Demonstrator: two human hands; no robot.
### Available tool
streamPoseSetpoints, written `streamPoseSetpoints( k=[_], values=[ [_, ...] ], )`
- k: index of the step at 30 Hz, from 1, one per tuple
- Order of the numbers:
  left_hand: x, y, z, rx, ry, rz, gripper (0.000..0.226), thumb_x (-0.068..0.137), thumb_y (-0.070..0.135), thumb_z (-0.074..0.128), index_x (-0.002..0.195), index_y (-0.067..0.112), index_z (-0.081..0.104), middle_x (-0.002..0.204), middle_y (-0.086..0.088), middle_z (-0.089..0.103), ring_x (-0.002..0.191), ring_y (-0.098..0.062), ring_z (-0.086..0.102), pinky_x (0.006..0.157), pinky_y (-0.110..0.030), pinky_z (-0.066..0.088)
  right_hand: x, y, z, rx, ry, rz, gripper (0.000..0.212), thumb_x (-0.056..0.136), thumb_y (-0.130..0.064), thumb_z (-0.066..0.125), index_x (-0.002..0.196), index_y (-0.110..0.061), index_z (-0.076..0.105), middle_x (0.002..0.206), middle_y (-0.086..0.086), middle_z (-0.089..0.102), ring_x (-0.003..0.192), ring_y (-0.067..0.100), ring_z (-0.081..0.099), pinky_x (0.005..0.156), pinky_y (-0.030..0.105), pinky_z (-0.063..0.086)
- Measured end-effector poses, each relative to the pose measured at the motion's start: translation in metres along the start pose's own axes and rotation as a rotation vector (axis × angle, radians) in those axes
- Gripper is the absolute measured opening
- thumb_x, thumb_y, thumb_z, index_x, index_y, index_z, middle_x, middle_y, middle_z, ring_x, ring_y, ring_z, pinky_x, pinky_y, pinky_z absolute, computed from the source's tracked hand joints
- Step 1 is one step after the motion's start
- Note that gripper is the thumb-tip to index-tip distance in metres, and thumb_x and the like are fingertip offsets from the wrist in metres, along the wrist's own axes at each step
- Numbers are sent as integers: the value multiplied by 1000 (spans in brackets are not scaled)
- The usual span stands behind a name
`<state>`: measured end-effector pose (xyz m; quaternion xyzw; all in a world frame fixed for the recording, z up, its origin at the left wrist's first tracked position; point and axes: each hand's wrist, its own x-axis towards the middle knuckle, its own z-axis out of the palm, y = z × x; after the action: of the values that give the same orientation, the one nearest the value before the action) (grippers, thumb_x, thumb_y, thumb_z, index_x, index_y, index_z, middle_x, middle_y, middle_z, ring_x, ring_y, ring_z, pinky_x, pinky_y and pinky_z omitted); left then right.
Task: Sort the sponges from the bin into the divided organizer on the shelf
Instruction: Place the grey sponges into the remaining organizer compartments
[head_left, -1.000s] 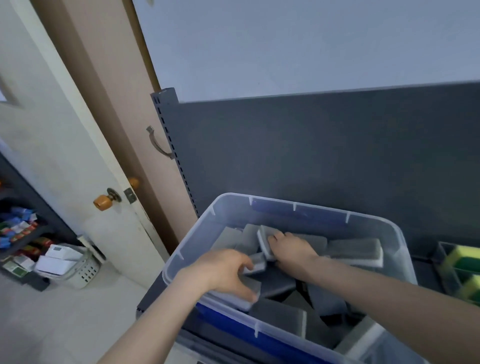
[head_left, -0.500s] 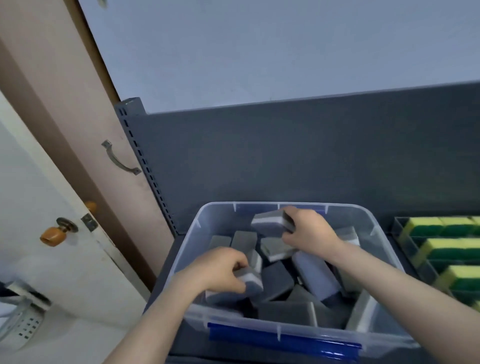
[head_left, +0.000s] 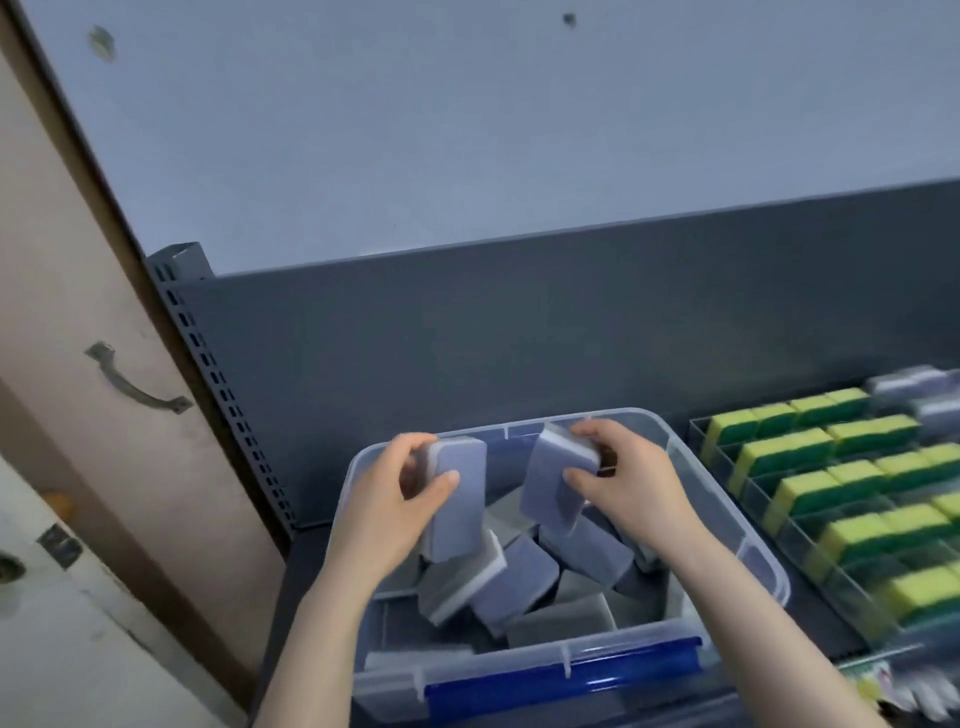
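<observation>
Raised since half a second ago, both hands are now held above the heap in the clear plastic bin with a blue front latch (head_left: 395, 680), each with one sponge lifted out. A grey rectangular sponge with a white backing layer (head_left: 460, 514) is gripped upright by the left hand (head_left: 400, 499), thumb laid across its broad face and fingers curled behind. A second matching grey sponge (head_left: 556, 478) is pinched at its upper end by the right hand (head_left: 623, 478) and hangs tilted. One per hand is probably taken so that two can be carried at once. More loose grey sponges (head_left: 514, 582) lie jumbled below. On the dark grey metal shelf (head_left: 519, 338), just right of the bin, the clear divided organizer (head_left: 698, 431) is already lined with yellow-and-green sponges (head_left: 789, 452).
</observation>
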<state>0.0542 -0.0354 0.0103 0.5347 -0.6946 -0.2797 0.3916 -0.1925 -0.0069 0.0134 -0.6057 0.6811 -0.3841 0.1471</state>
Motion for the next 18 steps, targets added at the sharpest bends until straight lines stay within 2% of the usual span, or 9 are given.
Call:
streamPoseSetpoints(
  k=[3, 6, 10, 15, 18],
  values=[
    [-7, 11, 19, -144, 39, -6, 31, 80, 27, 69, 105, 41, 57, 89, 23, 64, 83, 5, 60, 72, -22, 47, -21, 6, -5, 85, 111, 73, 41, 73, -21, 70, 112, -32, 60, 85, -20, 64, 77, 2, 61, 72, 22, 49],
    [-13, 20, 36, -235, 65, -2, 33, 82, 20, 68, 108, 37, 57, 88, 23, 65, 83, 8, 59, 70, -18, 45, -40, 8, -10, 172, 205, 121, 40, 76, -18, 71, 111, -35, 60, 93, -28, 60, 83, -9, 58, 69, 8, 43],
    [-16, 33, 59, -290, 31, 50, 32, 82, 16, 67, 106, 35, 58, 88, 20, 66, 83, 4, 60, 72, -20, 48, -62, 10, -25, 216, 318, 175, 43, 78, -13, 69, 117, -31, 61, 104, -15, 65, 89, 2, 61, 76, 21, 50],
    [-15, 47, 87, -291, -19, 104, 33, 83, 15, 66, 104, 38, 55, 88, 22, 63, 84, 7, 58, 68, -10, 44, -78, 18, -52, 182, 415, 182, 44, 79, -11, 69, 117, -33, 60, 112, -12, 64, 99, 7, 59, 86, 27, 50],
    [-15, 58, 104, -280, -61, 112, 35, 84, 17, 66, 109, 38, 55, 94, 20, 64, 87, 6, 58, 75, -21, 48, -87, 27, -69, 148, 458, 186, 45, 80, -11, 69, 119, -32, 60, 109, -14, 63, 96, 3, 58, 79, 14, 45]
  ],
)
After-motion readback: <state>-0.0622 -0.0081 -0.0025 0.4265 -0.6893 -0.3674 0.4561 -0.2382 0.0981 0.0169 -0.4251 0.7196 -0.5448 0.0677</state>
